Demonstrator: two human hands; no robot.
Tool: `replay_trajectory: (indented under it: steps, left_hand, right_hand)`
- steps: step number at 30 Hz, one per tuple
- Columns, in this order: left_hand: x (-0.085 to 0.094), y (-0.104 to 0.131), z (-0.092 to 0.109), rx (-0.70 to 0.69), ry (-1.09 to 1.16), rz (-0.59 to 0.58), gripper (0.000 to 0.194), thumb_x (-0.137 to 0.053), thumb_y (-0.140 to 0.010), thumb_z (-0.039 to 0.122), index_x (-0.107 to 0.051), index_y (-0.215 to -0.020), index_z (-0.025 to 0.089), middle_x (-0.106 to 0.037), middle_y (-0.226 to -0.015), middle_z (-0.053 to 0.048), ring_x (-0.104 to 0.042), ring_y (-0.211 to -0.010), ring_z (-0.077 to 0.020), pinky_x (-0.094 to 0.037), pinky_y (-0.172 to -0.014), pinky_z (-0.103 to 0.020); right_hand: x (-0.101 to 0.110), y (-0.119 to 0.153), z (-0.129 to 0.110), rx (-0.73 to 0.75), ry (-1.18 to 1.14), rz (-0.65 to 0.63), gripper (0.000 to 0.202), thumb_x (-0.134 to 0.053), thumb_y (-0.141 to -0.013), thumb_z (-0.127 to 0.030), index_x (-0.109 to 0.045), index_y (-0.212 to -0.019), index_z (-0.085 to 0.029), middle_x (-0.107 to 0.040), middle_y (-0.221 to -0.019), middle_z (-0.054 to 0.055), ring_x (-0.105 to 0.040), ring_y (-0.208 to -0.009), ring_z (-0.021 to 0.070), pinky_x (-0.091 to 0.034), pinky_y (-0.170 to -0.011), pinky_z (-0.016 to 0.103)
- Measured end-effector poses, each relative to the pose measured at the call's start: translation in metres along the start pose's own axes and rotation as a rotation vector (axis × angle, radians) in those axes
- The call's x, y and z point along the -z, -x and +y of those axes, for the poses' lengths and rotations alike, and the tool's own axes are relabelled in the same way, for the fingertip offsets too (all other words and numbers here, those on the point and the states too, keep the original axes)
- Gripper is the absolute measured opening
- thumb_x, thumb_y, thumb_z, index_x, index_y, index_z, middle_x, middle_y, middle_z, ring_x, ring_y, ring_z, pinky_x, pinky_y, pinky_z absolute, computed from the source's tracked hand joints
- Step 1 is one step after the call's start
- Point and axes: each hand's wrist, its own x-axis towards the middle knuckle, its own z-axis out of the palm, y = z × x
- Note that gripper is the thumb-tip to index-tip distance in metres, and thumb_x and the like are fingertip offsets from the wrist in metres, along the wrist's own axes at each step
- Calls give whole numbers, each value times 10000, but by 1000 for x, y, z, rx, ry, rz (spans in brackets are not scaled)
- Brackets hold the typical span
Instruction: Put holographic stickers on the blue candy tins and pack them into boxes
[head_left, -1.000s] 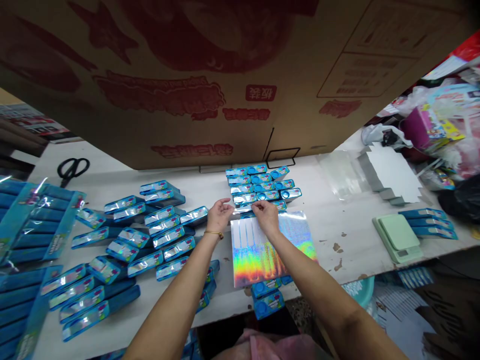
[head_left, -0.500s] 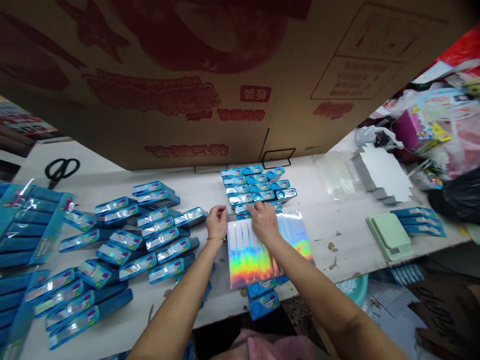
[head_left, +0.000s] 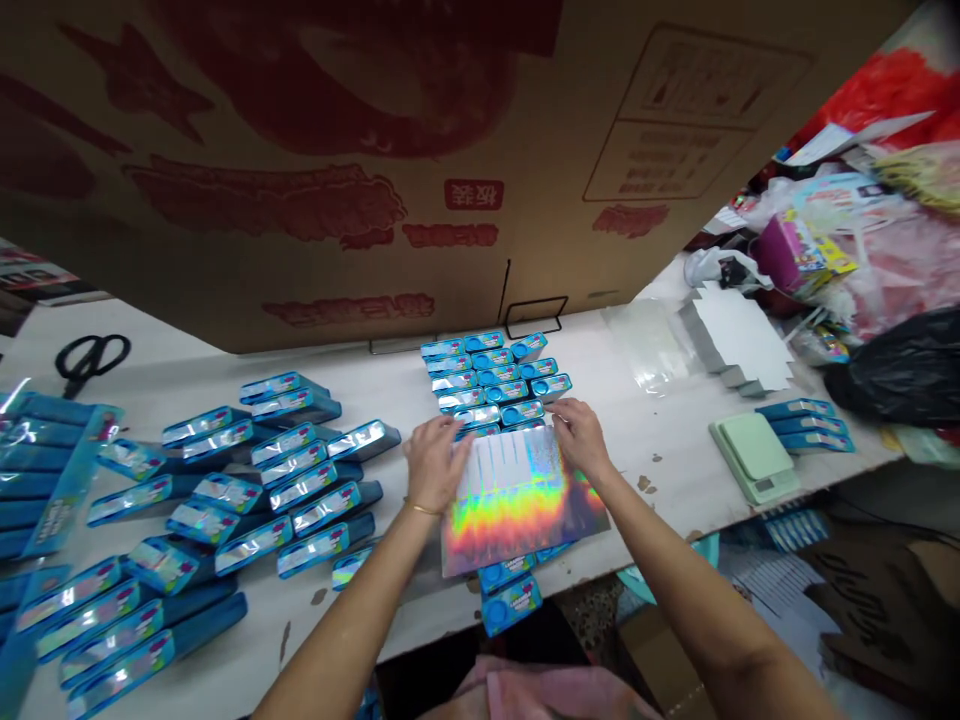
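A shiny rainbow holographic sheet (head_left: 517, 500) with narrow slots near its far edge lies in front of me, over some blue boxes. At its far left corner is my left hand (head_left: 435, 465), its thumb and fingers apart beside the sheet and the nearest boxes. My right hand (head_left: 579, 435) is at the far right corner, fingers bent together; what they pinch is too small to make out. Just beyond the sheet, small blue boxes (head_left: 491, 375) stand in close rows. More blue boxes (head_left: 511, 603) stick out below its near edge.
Many blue boxes (head_left: 315, 545) spread over the left of the white table. Scissors (head_left: 91, 360) lie far left. A large cardboard box (head_left: 315, 260) rises behind. On the right are a green scale (head_left: 754, 455), white card pieces (head_left: 739, 335) and clear bags (head_left: 652, 345).
My right hand has moved from the sheet's slotted part to its far right corner. My left hand has spread and turned at the left corner. The whole view has shifted slightly.
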Motion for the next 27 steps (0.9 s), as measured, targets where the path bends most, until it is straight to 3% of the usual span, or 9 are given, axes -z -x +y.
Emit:
replay_trajectory:
  steps: [3, 6, 8, 14, 17, 19, 22, 24, 27]
  left_hand:
    - [-17, 8, 27, -199, -22, -93, 332, -462, -769, 429, -594, -1013, 246, -505, -1149, -81, -398, -1064, -268, -302, -867, -421]
    - [-40, 13, 50, -172, -67, -133, 274, -514, -752, 363, -592, -973, 222, -443, -1210, -101, -346, -1108, -285, -290, -880, -451]
    - [-48, 15, 58, -131, -75, -148, 252, -535, -742, 352, -582, -953, 221, -433, -1224, -85, -348, -1106, -266, -302, -881, -435]
    - [-40, 19, 58, -108, -137, -76, 190, -489, -772, 389, -572, -884, 261, -490, -1175, 1, -413, -1062, -191, -350, -846, -352]
    - [-31, 21, 61, -79, -141, -67, 171, -473, -786, 376, -580, -881, 283, -520, -1145, 12, -436, -1061, -180, -352, -839, -330]
    - [-25, 23, 65, -45, -118, -95, 158, -462, -795, 362, -587, -869, 300, -561, -1076, 12, -468, -1030, -179, -355, -822, -332]
    - [-21, 24, 75, -19, -36, -148, 151, -454, -804, 323, -595, -824, 270, -618, -884, -22, -537, -901, -184, -360, -776, -346]
    - [-24, 22, 83, -33, 58, -169, 130, -472, -796, 271, -590, -796, 217, -625, -815, -56, -560, -830, -190, -366, -738, -347]
    - [-39, 15, 93, -41, 184, -191, 122, -467, -795, 226, -579, -807, 178, -625, -814, -83, -564, -798, -195, -381, -702, -333]
  right_hand:
    - [10, 8, 13, 142, 77, -111, 263, -452, -804, -174, -617, -1002, -223, -589, -977, 44, -489, -893, 174, -358, -761, 299]
    - [4, 13, 12, 305, 223, -211, 282, -484, -805, -238, -585, -1068, -237, -575, -1019, 73, -473, -911, 199, -361, -750, 318]
    - [-4, 18, 13, 422, 306, -203, 273, -481, -799, -216, -597, -1047, -211, -578, -1006, 98, -479, -886, 209, -373, -722, 326]
    - [-31, 32, 39, 767, 345, -14, 312, -414, -739, -64, -584, -991, -133, -564, -1028, 126, -508, -905, 223, -427, -746, 336]
    - [-26, 36, 38, 848, 246, 23, 275, -398, -746, -81, -597, -914, -171, -590, -972, 113, -528, -911, 227, -438, -758, 342]
    - [-6, 39, 27, 787, 162, -9, 231, -392, -783, -153, -602, -871, -194, -605, -922, 100, -549, -868, 226, -443, -747, 350]
    - [43, 41, 3, 553, 8, -148, 238, -378, -836, -312, -594, -848, -215, -608, -867, 68, -566, -812, 194, -452, -727, 317]
    - [77, 37, -14, 383, -99, -291, 235, -383, -843, -342, -583, -803, -225, -602, -830, 45, -564, -777, 163, -451, -687, 272]
    - [112, 25, -33, 190, -232, -312, 230, -424, -827, -354, -570, -734, -202, -587, -748, 27, -549, -703, 139, -436, -637, 243]
